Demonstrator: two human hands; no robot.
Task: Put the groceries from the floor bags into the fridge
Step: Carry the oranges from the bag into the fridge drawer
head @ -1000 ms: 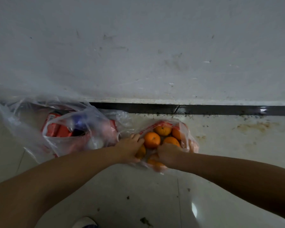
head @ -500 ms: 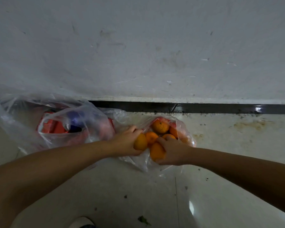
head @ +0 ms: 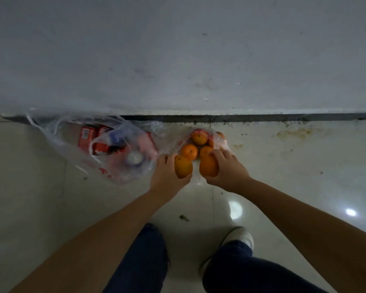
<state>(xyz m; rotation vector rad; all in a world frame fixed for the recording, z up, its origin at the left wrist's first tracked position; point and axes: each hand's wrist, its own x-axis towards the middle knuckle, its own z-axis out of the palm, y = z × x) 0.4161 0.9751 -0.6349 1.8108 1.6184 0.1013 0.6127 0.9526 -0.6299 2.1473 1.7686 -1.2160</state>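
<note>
Curling round an orange (head: 183, 167), the fingers (head: 168, 158) of the left hand (head: 167, 176) held the fruit against the palm, just in front of the open mouth of a clear plastic bag (head: 219, 142). The fingers (head: 221, 155) of the right hand (head: 226, 170) were wrapped over a second orange (head: 208, 168), gripping it in the same way; the two held fruits sat close side by side, a narrow gap between them. Behind the hands, more oranges (head: 190, 151) lay in that bag, which rested on the floor (head: 283, 176) near the dark strip (head: 262, 117) along the floor's far edge, where it met the wall (head: 178, 49). Just to the left of it lay a second clear bag (head: 57, 132), also close to that far edge, holding red cartons (head: 85, 136), something blue, and a pale round object whose kind could not be told. Both bare forearms reached forward from the near edge of the view. Below them showed dark trouser legs (head: 144, 261) and one white shoe (head: 240, 236) on the glossy pale tiles. A brownish stain (head: 294, 133) marked the floor toward its far right side.
</note>
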